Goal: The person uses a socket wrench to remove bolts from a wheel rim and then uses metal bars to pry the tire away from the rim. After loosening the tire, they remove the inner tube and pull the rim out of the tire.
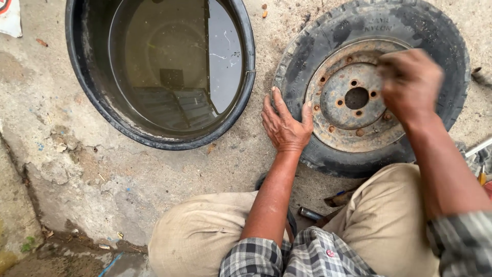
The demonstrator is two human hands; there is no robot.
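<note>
At the far left lies rough concrete floor [77, 174], cracked and sandy. Next comes a black tub [82, 77] holding murky water (roof lines mirror in it). Just right of the tub, the left hand [285, 123] lies flat, fingers spread and clamped on nothing, its palm on the ground and its fingertips touching the sidewall of the tyre [451, 51]. The tyre lies flat on the floor, just beside the tub, in front of the person's bent knees. Its rusty rim [338, 128] faces up, ringed with bolt holes. Over the rim's right side hangs the right hand [410, 82], blurred, fingers curled together; whether it pinches anything cannot be told. A metal tool [479, 147] pokes in at the far right edge.
</note>
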